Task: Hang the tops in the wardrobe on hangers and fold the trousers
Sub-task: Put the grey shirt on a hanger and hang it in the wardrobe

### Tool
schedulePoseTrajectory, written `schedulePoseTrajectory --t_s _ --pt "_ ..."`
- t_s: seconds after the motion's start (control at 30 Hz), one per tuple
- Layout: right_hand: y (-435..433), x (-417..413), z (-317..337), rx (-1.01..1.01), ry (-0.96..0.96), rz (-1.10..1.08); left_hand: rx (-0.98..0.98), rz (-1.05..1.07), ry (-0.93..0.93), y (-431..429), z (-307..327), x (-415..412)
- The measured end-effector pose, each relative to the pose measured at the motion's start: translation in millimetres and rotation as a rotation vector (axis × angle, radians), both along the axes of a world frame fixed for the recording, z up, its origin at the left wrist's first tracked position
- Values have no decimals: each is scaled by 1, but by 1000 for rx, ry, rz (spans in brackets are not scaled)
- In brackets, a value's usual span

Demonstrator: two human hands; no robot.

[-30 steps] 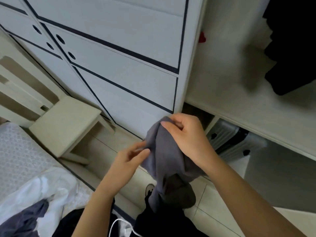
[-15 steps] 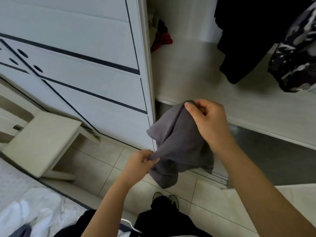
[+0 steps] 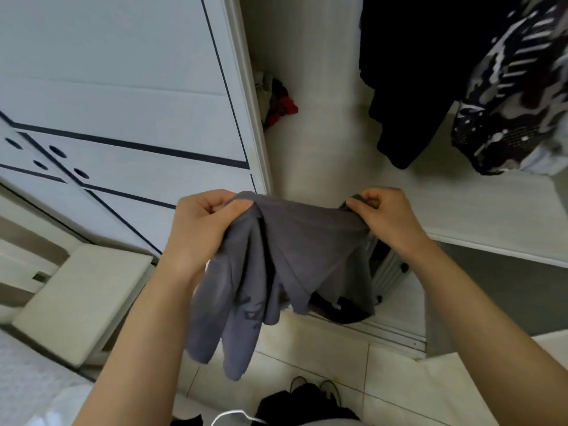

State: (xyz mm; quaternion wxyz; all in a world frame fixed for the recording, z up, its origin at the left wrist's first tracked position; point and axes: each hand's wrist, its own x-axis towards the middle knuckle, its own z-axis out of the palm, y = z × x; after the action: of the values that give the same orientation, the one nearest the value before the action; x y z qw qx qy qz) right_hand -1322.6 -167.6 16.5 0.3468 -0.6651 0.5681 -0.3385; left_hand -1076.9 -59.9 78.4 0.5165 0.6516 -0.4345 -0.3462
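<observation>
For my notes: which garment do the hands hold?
The grey one, gripped by left hand and right hand; black one and patterned one hang untouched.

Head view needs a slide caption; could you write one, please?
Left hand and right hand hold a grey garment spread before the wardrobe.

The grey garment [image 3: 301, 241] is soft, matt cloth with a faded dark print. The wardrobe door [image 3: 123, 87] is a smooth, faintly shiny white panel. The shelf [image 3: 461, 204] shows pale, matt wood grain. The floor tiles [image 3: 307, 358] are glossy. The black garment [image 3: 415, 72] is matt cloth.
</observation>
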Motion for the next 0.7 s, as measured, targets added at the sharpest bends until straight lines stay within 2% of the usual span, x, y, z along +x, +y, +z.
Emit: schedulePoseTrajectory --t_s 0.17,0.33,0.47,0.5,0.57,0.63,0.7 --pt "8 8 4 119 -171 -19 -43 28 41 -10 22 -8" --pt "8 6 7 237 -229 -44 -50 -12 69 -17 31 -17" --pt "22 6 6 431 -435 138 -34 0 150 -26 35 -29" --pt "24 6 2 465 -422 171 -39 5 188 -28 36 -33" --pt "29 6 -4 533 -254 172 -58 13 266 -32 38 -41" --pt "36 4 -9 651 -27 86 -71 23 307 -34 37 -47" --pt "45 0 -16 792 107 13 -77 22 341 -36 35 -51"
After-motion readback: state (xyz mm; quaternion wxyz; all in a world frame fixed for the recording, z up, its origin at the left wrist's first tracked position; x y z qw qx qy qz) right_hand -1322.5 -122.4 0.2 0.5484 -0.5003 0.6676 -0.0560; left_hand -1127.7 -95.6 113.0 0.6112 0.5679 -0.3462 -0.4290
